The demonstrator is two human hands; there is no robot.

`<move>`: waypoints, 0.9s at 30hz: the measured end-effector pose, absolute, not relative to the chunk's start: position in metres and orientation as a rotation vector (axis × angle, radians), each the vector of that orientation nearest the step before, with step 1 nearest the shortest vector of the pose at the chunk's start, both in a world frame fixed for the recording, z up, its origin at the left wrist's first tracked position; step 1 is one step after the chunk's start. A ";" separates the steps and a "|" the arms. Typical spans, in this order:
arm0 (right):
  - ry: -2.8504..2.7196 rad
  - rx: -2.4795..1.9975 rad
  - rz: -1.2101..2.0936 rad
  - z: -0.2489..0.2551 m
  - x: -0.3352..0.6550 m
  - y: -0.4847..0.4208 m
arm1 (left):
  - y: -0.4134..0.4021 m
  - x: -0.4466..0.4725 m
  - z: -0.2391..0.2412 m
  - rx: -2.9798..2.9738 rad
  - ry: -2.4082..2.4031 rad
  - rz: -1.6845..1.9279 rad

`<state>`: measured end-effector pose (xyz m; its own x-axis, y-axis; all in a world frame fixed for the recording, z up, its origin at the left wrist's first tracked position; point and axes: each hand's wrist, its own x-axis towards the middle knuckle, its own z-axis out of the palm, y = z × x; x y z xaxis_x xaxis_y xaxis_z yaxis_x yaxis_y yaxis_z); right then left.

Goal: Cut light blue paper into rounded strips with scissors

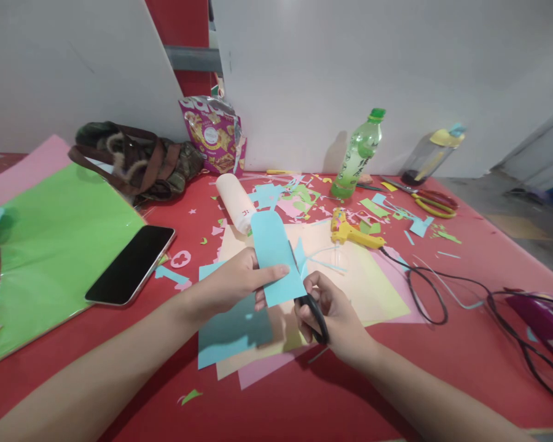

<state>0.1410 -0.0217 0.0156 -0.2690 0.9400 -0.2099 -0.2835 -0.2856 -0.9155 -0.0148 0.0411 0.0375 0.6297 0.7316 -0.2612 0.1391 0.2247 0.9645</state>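
In the middle of the view my left hand (pixel 251 276) is closed on a light blue sheet of paper (pixel 274 245), thumb on top and fingers underneath. The sheet's far end is rounded. My right hand (pixel 329 307) grips black-handled scissors (pixel 317 322), whose blades lie along the paper's right edge. Just right of the blades a narrow blue offcut (pixel 300 256) curls away. Below both hands lies a fanned stack of coloured paper sheets (pixel 373 288), cream, yellow, pink and blue.
A phone (pixel 131 264) lies on a green packet (pixel 59 245) at left. Behind are a white bottle (pixel 235 199), a snack bag (pixel 214 135) and a green drink bottle (pixel 359 153). A yellow glue gun (pixel 352 233) trails its cord right. Paper scraps litter the red table (pixel 166 380).
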 end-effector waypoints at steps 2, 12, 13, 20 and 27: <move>-1.013 -0.973 1.725 0.014 0.142 -0.022 | 0.041 -0.015 0.037 1.292 0.806 0.480; -1.128 -0.856 1.706 0.011 0.148 -0.023 | 0.038 -0.015 0.040 1.231 0.667 0.397; -1.133 -0.856 1.706 0.011 0.148 -0.023 | 0.038 -0.015 0.040 1.221 0.653 0.392; -1.183 -0.838 1.687 0.009 0.149 -0.022 | 0.037 -0.013 0.038 1.214 0.608 0.367; -1.200 -0.854 1.675 0.010 0.149 -0.022 | 0.035 -0.014 0.038 1.262 0.726 0.333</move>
